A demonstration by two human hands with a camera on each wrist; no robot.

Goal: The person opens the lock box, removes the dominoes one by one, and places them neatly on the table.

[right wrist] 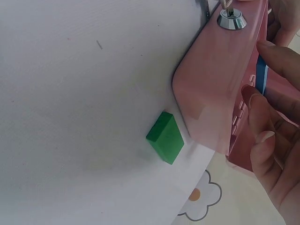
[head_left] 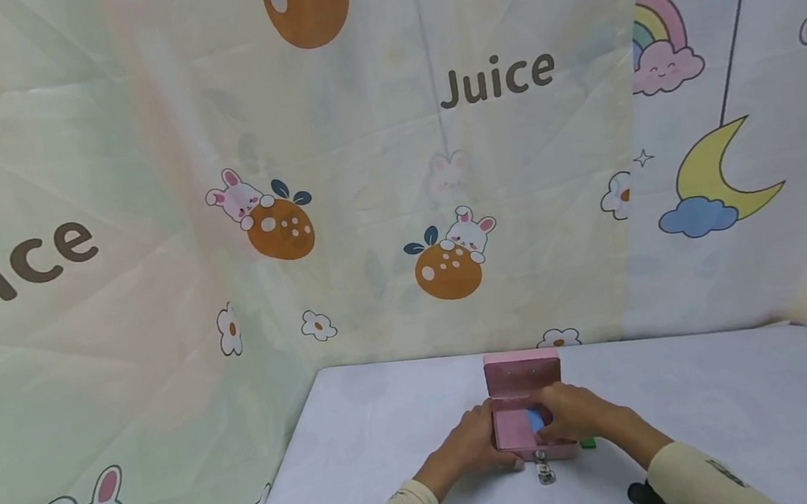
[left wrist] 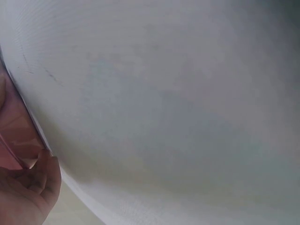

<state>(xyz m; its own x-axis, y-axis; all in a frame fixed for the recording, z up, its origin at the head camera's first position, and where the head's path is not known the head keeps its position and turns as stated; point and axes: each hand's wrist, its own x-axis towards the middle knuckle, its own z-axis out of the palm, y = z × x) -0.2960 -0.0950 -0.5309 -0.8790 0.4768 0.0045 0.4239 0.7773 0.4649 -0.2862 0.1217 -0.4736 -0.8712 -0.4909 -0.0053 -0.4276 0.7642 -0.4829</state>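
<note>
A pink metal box [head_left: 512, 430] stands on the table with its lid [head_left: 522, 372] raised at the back. My left hand [head_left: 472, 443] grips the box's left side, thumb at the front corner and fingers toward the back. Inside the box, my right hand [head_left: 578, 413] pinches a flat blue block [right wrist: 261, 75] between thumb and fingers; part of the block is hidden behind them. A key hangs from the round silver lock [right wrist: 231, 19] on the front wall. In the left wrist view the left hand [left wrist: 30, 190] curls at the pink box's edge.
A green block [right wrist: 166, 138] lies on the white table [head_left: 365, 433] close to the box's right side. Beneath the right sleeve a black object [head_left: 646, 500] shows. Printed cloth [head_left: 357, 123] hangs behind the table and along its sides.
</note>
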